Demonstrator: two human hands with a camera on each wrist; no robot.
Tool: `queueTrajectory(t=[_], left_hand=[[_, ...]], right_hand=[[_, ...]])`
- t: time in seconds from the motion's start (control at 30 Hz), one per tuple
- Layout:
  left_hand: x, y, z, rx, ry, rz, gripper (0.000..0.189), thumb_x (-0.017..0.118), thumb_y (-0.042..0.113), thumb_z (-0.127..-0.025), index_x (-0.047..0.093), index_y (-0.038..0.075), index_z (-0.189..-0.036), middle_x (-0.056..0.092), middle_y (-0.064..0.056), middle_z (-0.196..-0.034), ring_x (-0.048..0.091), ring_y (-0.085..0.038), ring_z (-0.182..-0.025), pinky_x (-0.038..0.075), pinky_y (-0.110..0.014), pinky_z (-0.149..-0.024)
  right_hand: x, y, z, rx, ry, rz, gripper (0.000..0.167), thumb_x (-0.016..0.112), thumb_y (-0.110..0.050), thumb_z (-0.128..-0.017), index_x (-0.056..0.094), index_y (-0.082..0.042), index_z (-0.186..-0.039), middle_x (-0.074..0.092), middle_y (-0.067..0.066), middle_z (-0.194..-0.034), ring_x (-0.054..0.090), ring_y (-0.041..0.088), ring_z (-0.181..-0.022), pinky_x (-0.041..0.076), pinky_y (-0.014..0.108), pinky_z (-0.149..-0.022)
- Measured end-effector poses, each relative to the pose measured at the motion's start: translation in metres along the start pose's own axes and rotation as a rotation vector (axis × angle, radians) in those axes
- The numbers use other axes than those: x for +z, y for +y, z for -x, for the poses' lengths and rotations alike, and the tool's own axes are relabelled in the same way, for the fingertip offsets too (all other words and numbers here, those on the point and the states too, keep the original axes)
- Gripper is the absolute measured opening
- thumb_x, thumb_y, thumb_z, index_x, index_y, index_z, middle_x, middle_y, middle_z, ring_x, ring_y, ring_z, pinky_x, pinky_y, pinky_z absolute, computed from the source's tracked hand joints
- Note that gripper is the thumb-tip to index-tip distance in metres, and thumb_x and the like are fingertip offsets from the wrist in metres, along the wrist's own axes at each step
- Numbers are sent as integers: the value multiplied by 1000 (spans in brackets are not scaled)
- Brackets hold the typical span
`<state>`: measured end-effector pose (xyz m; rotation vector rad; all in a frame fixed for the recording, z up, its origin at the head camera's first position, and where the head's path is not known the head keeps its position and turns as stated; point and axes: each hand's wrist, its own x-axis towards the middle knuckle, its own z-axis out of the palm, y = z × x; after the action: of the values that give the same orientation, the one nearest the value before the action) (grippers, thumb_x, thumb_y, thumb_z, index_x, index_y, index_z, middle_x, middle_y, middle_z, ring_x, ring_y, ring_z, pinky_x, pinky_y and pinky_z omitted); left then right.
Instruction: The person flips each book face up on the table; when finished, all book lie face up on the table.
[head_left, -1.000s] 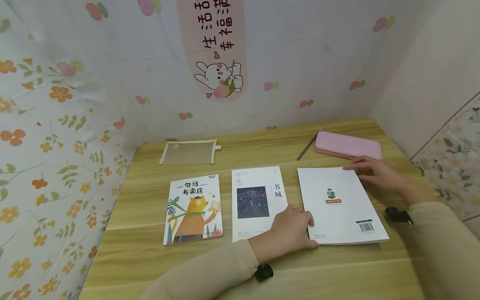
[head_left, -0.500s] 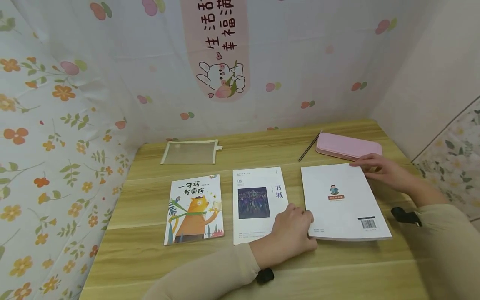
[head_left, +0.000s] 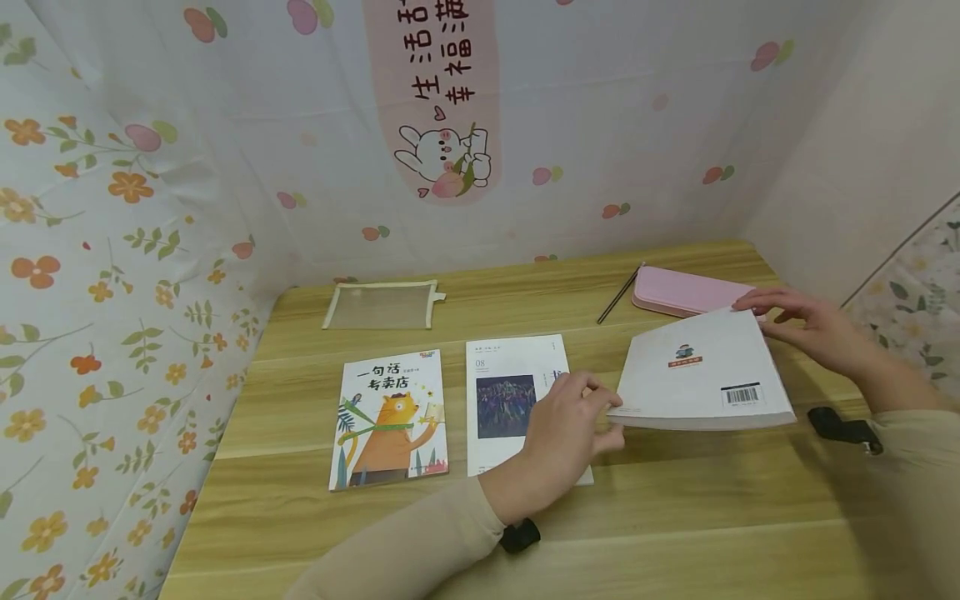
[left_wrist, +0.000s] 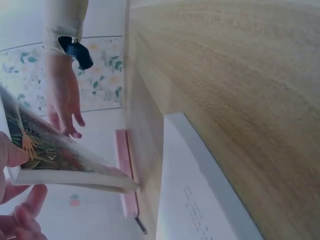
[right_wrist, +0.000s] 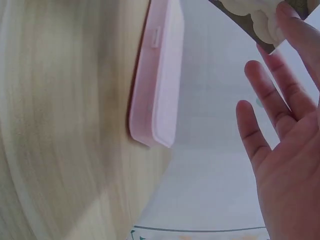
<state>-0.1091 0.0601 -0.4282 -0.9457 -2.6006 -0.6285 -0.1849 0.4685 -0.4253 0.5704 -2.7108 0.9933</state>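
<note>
A white-backed book (head_left: 701,379) with a small reading-figure logo and a barcode is held tilted above the table. My left hand (head_left: 558,437) pinches its near left corner. My right hand (head_left: 821,333) holds the far right corner, with thumb and a finger at the edge in the right wrist view. From the left wrist camera, the book's dark, plant-patterned underside (left_wrist: 55,145) shows. Partly beneath my left forearm lies a white book (head_left: 517,354) with a dark square picture. Left of that lies a picture book (head_left: 390,417) with an orange cat-like animal.
Behind the raised book sits a pink case (head_left: 686,287), beside a thin dark stick (head_left: 618,296) like a pen or pencil. A mesh pouch (head_left: 381,306) lies at the back left of the wooden table (head_left: 262,517). Patterned cloth (head_left: 585,100) hangs along the back edge.
The white-backed book has risen from the table and tilted, its near edge lifting most. Both hands have moved up with it, the right one also farther right.
</note>
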Motion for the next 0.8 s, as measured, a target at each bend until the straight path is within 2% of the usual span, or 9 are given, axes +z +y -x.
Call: queueTrajectory(t=[0.2,0.37,0.57,0.67,0.8], left_hand=[[-1,-1,0,-15,39,40,20,81,30,-85,70,27,-102,71,12,-111,64,-7,-96,46,-12,-59],[2,-3,-1,-39,72,54,20,79,27,-86,67,27,-102,72,14,-111,62,-7,-89,44,-13,-55],[3,-4,-3,-49,95,109,20,77,24,-89,66,27,-106,72,15,-109,59,-6,-85,37,-10,-53],[2,-3,-4,-62,99,136,22,76,24,-90,66,26,-110,71,15,-109,58,-7,-85,36,-10,-54],[0,-2,-5,-95,102,204,23,76,23,-91,66,24,-112,70,12,-108,61,-8,-88,41,-12,-60]], right_hand=[[-8,-4,0,-8,23,-65,32,63,10,-96,69,-3,-125,58,-25,-133,51,-8,-117,37,9,-88],[-13,-3,0,16,23,-81,32,64,9,-96,68,-2,-126,58,-27,-134,49,-12,-122,35,6,-90],[-18,-11,1,137,44,-88,32,65,-2,-99,69,-8,-130,62,-25,-129,57,-12,-107,40,5,-83],[-20,-14,0,217,44,-86,33,65,-10,-101,67,-12,-134,62,-29,-125,59,-14,-100,42,4,-78],[-20,-16,1,238,58,-98,30,66,-8,-100,65,-7,-131,61,-30,-116,60,-14,-96,44,4,-76]])
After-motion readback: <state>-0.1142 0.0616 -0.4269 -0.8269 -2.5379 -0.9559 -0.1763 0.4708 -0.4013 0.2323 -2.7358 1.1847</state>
